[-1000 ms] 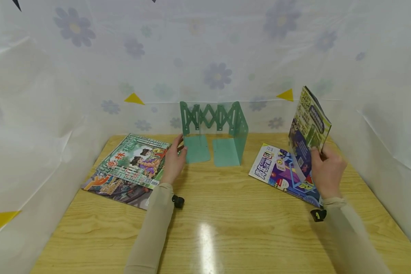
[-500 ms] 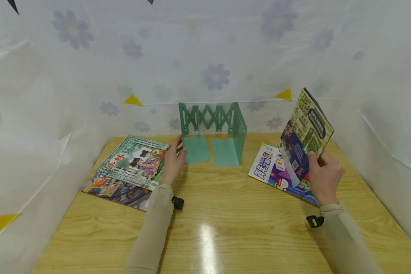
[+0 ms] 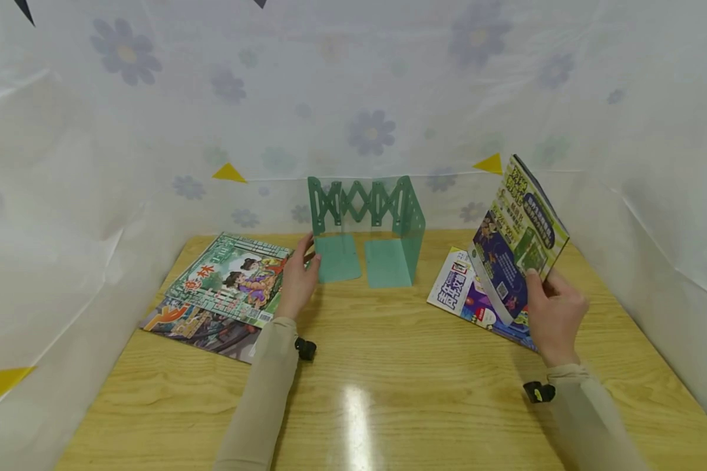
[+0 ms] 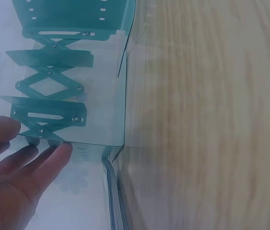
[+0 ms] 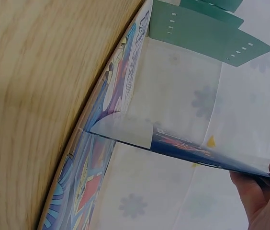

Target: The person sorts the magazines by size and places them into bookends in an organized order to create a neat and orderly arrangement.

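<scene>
A green expandable bookend (image 3: 359,203) stands at the back middle of the table, its lattice drawn out between two upright end plates. My left hand (image 3: 299,278) holds its left end plate (image 4: 101,144), the thumb near the upper edge and the fingers against the outer side. My right hand (image 3: 556,311) pinches a yellow-green and purple magazine (image 3: 521,226) by its lower right edge, thumb on the facing cover. It is tilted upright over a purple and white magazine (image 3: 453,288) that lies flat and is partly hidden. In the right wrist view the held magazine (image 5: 197,155) appears nearly edge-on.
Left of the bookend, a green-bordered magazine (image 3: 235,278) overlaps a darker magazine (image 3: 200,330) on the wooden table (image 3: 389,366). A white flowered sheet (image 3: 289,98) hangs behind and at both sides, with yellow triangles (image 3: 230,173) on it.
My right hand has brought the held magazine a little to the left and turned its cover more towards the head camera. The left hand and the bookend stay in place.
</scene>
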The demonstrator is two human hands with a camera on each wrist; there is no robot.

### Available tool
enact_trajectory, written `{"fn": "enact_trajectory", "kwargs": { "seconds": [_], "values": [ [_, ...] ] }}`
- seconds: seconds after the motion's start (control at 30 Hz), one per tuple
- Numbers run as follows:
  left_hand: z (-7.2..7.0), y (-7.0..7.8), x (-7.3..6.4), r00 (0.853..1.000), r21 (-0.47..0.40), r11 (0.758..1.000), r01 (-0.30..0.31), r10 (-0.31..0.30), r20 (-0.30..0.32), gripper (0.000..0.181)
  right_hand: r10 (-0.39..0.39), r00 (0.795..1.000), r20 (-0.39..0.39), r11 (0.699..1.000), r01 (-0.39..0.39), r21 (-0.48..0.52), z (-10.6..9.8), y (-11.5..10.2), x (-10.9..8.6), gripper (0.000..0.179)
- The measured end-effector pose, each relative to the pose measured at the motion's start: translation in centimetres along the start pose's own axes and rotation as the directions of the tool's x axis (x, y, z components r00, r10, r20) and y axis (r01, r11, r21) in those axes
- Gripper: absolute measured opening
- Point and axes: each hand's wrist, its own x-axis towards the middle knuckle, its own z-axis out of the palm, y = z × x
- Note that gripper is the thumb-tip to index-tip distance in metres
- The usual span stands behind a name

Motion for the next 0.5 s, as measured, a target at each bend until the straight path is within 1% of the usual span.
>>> {"fn": "enact_trajectory", "kwargs": {
  "seconds": [0.17,0.3,0.5],
  "values": [
    [-0.1,0.1,0.0,1.000,-0.002,1.000,0.004,-0.004,0.003,0.053,-0.015,1.000,0.007,1.000,0.015,-0.003,-0.2,-0.3,-0.6,0.029],
    [-0.1,0.1,-0.1,1.000,-0.001,1.000,0.002,-0.002,0.005,0.054,-0.003,1.000,0.009,1.000,0.003,0.007,-0.3,-0.5,-0.9,0.024],
    [-0.1,0.1,-0.1,1.000,0.013,1.000,0.004,-0.004,0.000,0.053,-0.005,1.000,-0.008,1.000,0.006,0.023,-0.4,-0.9,-1.4,0.022]
  ]
}}
